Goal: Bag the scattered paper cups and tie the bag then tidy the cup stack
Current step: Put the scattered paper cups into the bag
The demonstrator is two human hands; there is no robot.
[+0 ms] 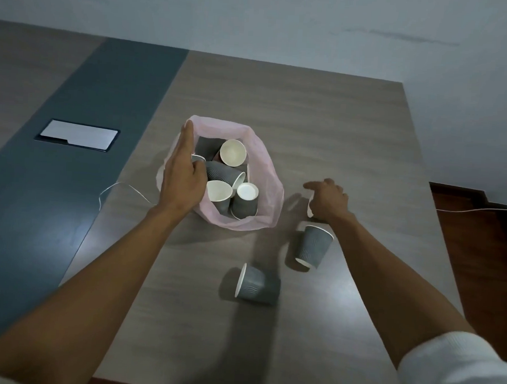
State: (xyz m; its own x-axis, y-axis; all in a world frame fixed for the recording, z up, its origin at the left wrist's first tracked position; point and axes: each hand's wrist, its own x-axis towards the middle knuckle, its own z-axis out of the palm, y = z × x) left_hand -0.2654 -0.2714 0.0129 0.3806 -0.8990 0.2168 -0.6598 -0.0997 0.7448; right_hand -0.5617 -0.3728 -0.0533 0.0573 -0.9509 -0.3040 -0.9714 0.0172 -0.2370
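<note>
A pink plastic bag (266,175) stands open mid-table with several grey paper cups (244,201) inside. My left hand (181,170) lies along the bag's left rim, fingers straight on the outside and thumb inside, pinching the edge. My right hand (328,200) hovers to the right of the bag, curled over what looks like a cup; only its white rim shows beneath the palm. Two more grey cups lie on their sides on the table (323,131): one (314,246) just below my right hand, the other (256,283) nearer me.
A white string (120,186) trails on the table left of the bag. A metal cable hatch (79,134) sits in the dark strip (54,210) at left. The table's right edge drops to a wooden floor (483,262), where another white cord lies.
</note>
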